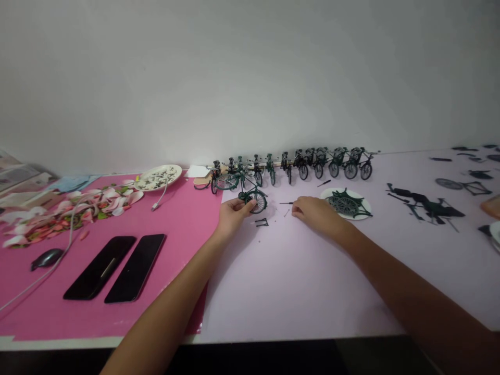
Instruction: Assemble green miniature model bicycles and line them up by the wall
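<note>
My left hand (pixel 233 214) is closed around a small dark green model bicycle (pixel 255 202), thumb near its wheel; the bicycle stands upright just above or on the table. My right hand (pixel 312 212) rests low on the table with its fingers pinched together; whatever is between the fingertips is hidden. A thin dark rod like a screwdriver (pixel 286 203) reaches out beside those fingers, and I cannot tell whether they grip it. Tiny pieces (pixel 286 213) lie by the fingertips. Between my hands is a small black frame part (pixel 262 223).
Several model bicycles (pixel 269 171) line the wall. A white plate (pixel 363 216) holds wheels and green parts. Another thin tool (pixel 324 183) lies behind. Dark parts (pixel 425 203) spread right. Leftward are two phones (pixel 135 268), a mouse (pixel 47 259), a cable (pixel 72 224), petals (pixel 78 205) and a plate (pixel 177 172).
</note>
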A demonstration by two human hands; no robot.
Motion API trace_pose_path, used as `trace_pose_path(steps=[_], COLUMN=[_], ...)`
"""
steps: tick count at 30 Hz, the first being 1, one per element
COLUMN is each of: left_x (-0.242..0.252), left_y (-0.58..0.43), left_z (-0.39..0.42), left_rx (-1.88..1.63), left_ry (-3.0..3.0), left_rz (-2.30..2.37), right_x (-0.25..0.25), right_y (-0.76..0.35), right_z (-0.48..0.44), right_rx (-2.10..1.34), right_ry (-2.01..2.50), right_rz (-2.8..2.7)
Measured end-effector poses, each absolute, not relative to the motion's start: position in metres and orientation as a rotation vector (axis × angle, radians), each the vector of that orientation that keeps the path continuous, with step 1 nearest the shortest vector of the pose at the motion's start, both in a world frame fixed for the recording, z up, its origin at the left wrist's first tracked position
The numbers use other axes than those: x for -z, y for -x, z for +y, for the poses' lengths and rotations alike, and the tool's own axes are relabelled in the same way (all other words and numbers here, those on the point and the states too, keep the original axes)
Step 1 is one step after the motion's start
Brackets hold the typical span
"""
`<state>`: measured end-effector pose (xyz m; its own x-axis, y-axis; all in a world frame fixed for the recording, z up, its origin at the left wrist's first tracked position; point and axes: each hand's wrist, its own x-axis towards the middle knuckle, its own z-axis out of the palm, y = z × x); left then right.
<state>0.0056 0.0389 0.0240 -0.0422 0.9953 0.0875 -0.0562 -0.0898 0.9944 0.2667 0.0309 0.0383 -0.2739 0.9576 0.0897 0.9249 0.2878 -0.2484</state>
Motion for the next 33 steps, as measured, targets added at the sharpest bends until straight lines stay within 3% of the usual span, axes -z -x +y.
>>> trace_pose_path(steps=[10, 24, 33], left_x=[-0.026, -0.023, -0.022], left_y=[-0.007, -0.007, -0.008], left_z=[0.038, 0.038, 0.039], left_rx=[-1.284, -1.255, -1.257], left_ry=[-1.214, -1.246, -1.269], left_rz=[1.200, 1.140, 1.141], right_x=[-0.036, -0.047, -0.032], right_y=[-0.249, -0.265, -0.261], right_z=[0.021, 0.028, 0.031], right_rx=[0.059, -0.171, -0.015], right_ry=[1.845, 1.765, 1.657], right_rz=[-2.436, -2.441, -2.467])
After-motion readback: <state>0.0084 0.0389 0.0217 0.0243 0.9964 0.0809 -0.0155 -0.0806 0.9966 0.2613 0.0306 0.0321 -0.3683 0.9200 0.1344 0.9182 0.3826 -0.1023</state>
